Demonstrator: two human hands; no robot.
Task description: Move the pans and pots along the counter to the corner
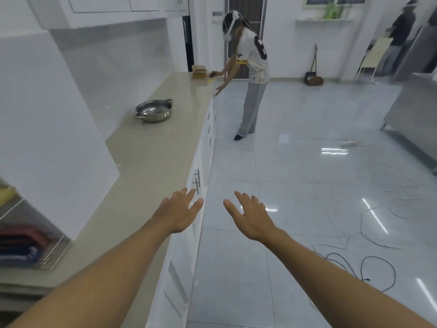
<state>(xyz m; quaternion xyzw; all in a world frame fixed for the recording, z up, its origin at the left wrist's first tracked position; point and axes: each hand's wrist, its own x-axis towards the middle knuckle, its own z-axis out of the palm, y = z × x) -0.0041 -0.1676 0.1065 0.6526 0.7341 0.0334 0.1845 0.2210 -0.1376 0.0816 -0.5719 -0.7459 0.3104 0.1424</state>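
Here the left hand [182, 213] and right hand [248, 216] reach forward, fingers spread, each grip empty. The pot [153, 111] sits well ahead on the worktop [146, 162]; probably best walk closer, then take both side handles

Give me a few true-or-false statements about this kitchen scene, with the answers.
1. The left hand and right hand are both empty, fingers spread. True.
2. The steel pot lies upside down on the counter. False: it stands open side up.
3. The left hand touches the pot. False: the pot sits farther along the counter, apart from both hands.
4. Loose cables lie on the floor. True.
5. Another person stands by the counter's far end. True.
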